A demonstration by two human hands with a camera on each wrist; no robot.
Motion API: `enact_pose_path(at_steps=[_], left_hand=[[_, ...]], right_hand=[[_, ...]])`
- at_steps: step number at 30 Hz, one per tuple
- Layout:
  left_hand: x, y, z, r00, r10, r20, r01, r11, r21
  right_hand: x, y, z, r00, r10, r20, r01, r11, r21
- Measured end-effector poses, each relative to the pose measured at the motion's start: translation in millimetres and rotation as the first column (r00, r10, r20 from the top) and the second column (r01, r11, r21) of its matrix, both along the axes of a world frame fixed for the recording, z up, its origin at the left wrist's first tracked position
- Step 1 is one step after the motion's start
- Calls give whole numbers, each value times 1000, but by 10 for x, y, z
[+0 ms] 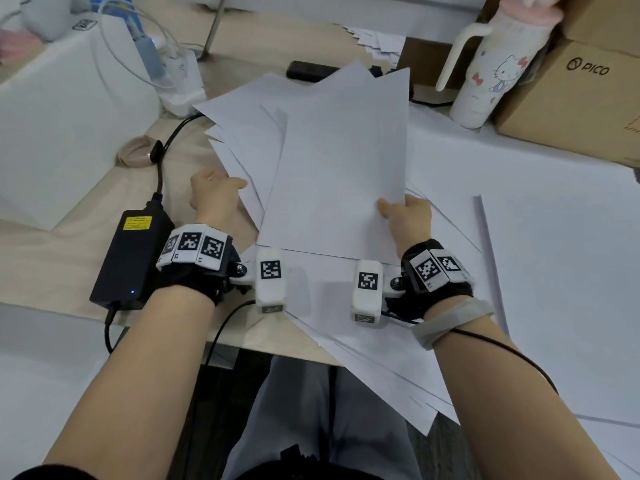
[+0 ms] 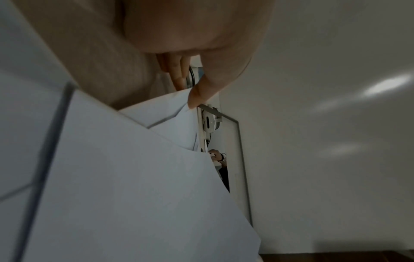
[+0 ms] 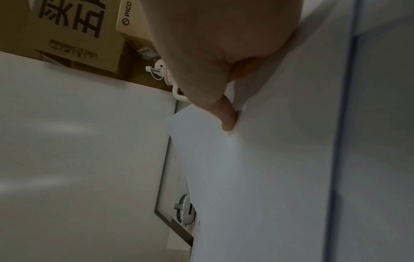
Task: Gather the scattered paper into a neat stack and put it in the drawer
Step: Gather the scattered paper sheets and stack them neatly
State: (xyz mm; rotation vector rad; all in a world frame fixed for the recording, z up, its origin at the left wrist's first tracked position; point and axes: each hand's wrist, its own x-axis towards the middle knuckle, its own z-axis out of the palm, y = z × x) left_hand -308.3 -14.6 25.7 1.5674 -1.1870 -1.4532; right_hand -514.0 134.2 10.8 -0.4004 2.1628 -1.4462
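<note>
A fanned bundle of white paper sheets [image 1: 332, 161] is lifted off the desk between both hands, its corners sticking out at different angles. My left hand [image 1: 216, 195] pinches the bundle's left edge, thumb on top; the left wrist view shows the thumb tip on the sheets [image 2: 139, 159]. My right hand [image 1: 403, 211] pinches the top sheet's lower right corner, with the sheet [image 3: 257, 159] filling the right wrist view. More loose sheets [image 1: 540, 244] lie spread over the desk to the right and below the hands. No drawer is in view.
A black power brick [image 1: 133, 258] with its cable lies left of my left wrist. A white box [image 1: 59, 126] stands at the far left. A white cartoon-print bottle [image 1: 491, 74] and cardboard boxes [image 1: 575, 95] stand at the back right. A black device [image 1: 311, 71] lies behind the paper.
</note>
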Motion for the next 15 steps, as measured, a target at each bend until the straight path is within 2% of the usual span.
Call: enact_pose_path(at_steps=[2,5,7,10,12,15], left_hand=[[-13,-100,-114,999,-42,0,42,999,-2],[-44,-47,-120,975,-147,167,150,989,-8],[-50,53,-24,964,-152,217,158,987,-12],[-30,88,34,979,-156,131,165,984,-61],[13,52,41,991,-122,49,127,986,-111],[75,44,81,998,-60,4,60,987,-148]], right_hand=[[-5,1,-3,1000,3,10,-3,1000,-1],[-6,16,-5,999,6,34,-6,1000,-5],[2,37,11,999,12,50,-11,1000,-24],[6,66,32,998,23,64,-20,999,-44],[9,79,49,997,28,66,-25,999,-43],[0,93,62,997,36,63,-34,999,-35]])
